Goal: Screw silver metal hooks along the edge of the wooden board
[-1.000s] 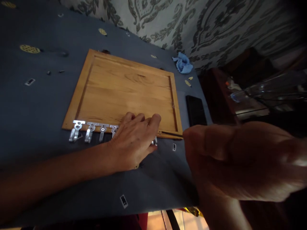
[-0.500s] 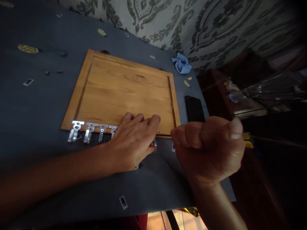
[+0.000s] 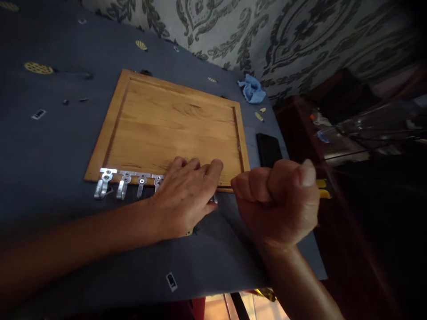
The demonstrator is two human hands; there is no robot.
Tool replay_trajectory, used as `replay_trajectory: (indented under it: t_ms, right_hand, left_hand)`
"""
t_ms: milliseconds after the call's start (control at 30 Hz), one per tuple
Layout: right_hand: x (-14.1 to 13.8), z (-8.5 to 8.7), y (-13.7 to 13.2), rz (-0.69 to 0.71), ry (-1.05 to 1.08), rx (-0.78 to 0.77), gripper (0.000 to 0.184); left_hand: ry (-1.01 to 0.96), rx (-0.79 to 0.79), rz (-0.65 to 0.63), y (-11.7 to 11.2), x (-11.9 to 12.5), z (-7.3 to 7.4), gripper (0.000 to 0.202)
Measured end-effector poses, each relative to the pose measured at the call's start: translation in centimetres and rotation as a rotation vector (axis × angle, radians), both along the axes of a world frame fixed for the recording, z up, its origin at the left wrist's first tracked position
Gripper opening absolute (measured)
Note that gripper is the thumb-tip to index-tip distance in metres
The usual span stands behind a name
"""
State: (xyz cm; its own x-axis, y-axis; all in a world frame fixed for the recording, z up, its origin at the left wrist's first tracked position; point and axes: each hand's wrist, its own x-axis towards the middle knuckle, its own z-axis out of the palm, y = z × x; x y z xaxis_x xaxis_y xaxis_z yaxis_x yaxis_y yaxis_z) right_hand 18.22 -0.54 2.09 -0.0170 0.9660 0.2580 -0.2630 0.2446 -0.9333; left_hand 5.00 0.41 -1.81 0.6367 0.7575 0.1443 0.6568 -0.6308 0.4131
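A wooden board with a routed border lies flat on the dark blue tablecloth. Along its near edge runs a metal strip of coat hooks, fixed with cross-head screws. My left hand lies flat over the right part of that strip, fingers stretched onto the wood. My right hand is a fist around a screwdriver whose yellow handle end sticks out to the right. The fist sits at the board's near right corner. The tool's tip is hidden behind the fist.
A black phone lies right of the board. A crumpled blue cloth sits by the patterned wall. Small dark screws rest on the cloth at the left. The table's right edge drops to dark furniture.
My right hand has drawn away from the camera and moved left toward the board's near right corner, the screwdriver shaft now hidden. My left hand has stayed still on the hook strip.
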Motion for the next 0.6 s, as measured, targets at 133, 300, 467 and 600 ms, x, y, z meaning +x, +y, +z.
replay_trajectory:
  t_ms: [133, 300, 467, 600]
  right_hand:
    - [-0.2, -0.1, 0.1, -0.042, -0.014, -0.051, 0.065]
    - [-1.6, 0.0, -0.1, -0.266, -0.045, -0.038, 0.061]
    - [-2.6, -0.4, -0.3, -0.371, -0.042, -0.004, 0.057]
    - [-2.4, -0.5, -0.3, -0.381, -0.056, -0.005, 0.054]
  left_hand:
    - [0.008, 0.0, 0.002, 0.0, 0.0, 0.1, 0.044]
    - [0.006, -0.011, -0.024, 0.2, -0.1, -0.1, 0.043]
    - [-0.011, -0.032, -0.038, 0.2, -0.2, -0.2, 0.041]
    - [-0.008, -0.028, -0.022, 0.2, -0.2, 0.0, 0.038]
